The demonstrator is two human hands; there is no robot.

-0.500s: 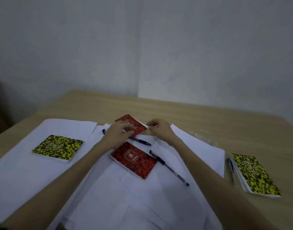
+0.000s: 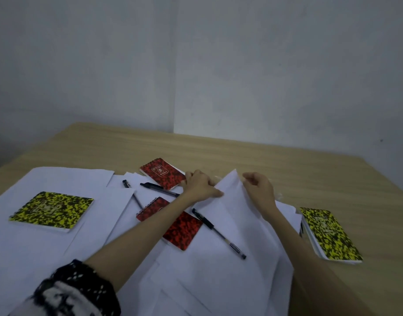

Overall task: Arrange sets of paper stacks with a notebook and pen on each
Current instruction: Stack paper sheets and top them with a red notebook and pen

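Observation:
Loose white paper sheets [image 2: 218, 277] cover the near part of the wooden table [image 2: 264, 160]. My left hand [image 2: 200, 185] and my right hand [image 2: 259, 190] each pinch the far corner of a white sheet [image 2: 230, 192], which is lifted off the pile. Two red notebooks lie on the papers: one [image 2: 162, 173] just left of my left hand, the other [image 2: 184, 229] partly under my left forearm. A black pen [image 2: 218, 233] lies beside the nearer red notebook, a second pen [image 2: 159, 189] between the two, a third [image 2: 132, 193] further left.
A yellow notebook [image 2: 52, 210] rests on a paper stack at the left. Another yellow notebook [image 2: 330, 233] lies at the right on the bare wood, with something dark at its left edge. A grey wall stands behind the table.
Both hands have moved right, away from the far red notebook, and have taken hold of a white sheet's far corner and raised it.

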